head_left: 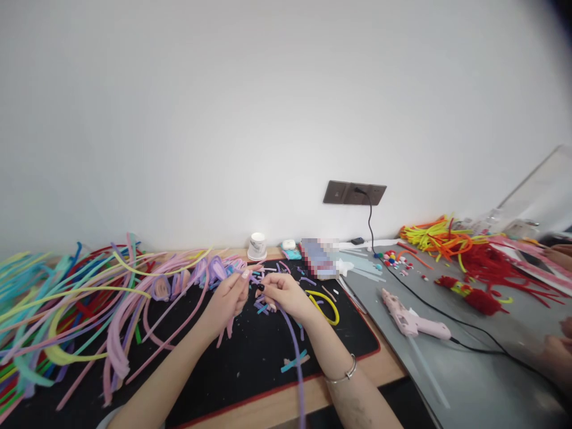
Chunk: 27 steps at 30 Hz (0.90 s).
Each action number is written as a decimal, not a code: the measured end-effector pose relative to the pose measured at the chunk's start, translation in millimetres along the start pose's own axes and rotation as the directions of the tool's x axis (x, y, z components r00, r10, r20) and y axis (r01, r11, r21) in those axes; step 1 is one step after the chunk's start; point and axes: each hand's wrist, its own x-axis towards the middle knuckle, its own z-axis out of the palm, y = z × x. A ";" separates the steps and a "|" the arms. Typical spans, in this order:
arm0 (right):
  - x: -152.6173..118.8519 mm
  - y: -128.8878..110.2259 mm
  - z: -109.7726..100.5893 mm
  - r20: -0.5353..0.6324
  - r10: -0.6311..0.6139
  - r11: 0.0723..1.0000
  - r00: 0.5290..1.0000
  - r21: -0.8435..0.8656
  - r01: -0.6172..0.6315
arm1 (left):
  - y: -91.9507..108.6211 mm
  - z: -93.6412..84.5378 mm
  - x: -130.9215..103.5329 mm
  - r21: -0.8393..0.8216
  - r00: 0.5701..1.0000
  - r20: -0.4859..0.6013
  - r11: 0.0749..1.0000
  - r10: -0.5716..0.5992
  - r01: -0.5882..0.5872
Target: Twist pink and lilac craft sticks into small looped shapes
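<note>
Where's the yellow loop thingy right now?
In the head view, the yellow loop lies right of centre on the black mat, between the right hand and the pink glue gun.

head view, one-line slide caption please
Right hand holds a long, curving purple strip beside the left hand, over a black, red-edged mat.

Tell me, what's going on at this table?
A person is working bare-handed over a black mat. The right hand pinches a fuzzy purple strip that trails down toward the person. The left hand is close beside it, fingers pinched; what it holds is too small to tell. A heap of colourful strips lies at the left, and a pink glue gun rests at the right.
</note>
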 end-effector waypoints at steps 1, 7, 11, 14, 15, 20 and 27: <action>0.5 1.6 0.5 -0.024 -0.008 1.000 1.000 0.006 0.009 | -0.3 0.8 -0.5 0.014 1.000 0.023 1.000 -0.020 0.020; 0.7 2.5 3.3 -0.006 -0.037 0.996 0.999 0.081 0.038 | 1.1 2.9 -4.3 0.114 0.989 0.139 0.993 -0.053 0.038; -0.3 -1.5 4.8 0.046 -0.026 0.996 0.999 0.082 0.022 | 4.1 0.1 -4.9 0.183 0.997 0.074 0.983 -0.017 0.003; -0.6 -1.5 6.1 -0.006 -0.032 0.998 0.999 0.047 0.033 | 2.4 1.1 -4.7 0.214 0.990 0.133 0.977 -0.046 0.016; -0.8 -1.5 6.2 -0.015 -0.037 0.999 0.999 0.038 0.038 | 1.5 1.6 -4.6 0.222 0.987 0.154 0.975 -0.051 0.016; -2.6 -3.9 2.7 0.044 0.019 0.999 0.999 0.039 -0.021 | 1.6 -0.6 -4.3 0.249 0.997 0.073 0.968 -0.016 -0.003; -0.9 -1.6 2.2 0.027 -0.047 0.998 0.999 0.031 0.046 | 1.8 0.3 -5.6 0.341 0.985 0.173 0.937 0.013 -0.072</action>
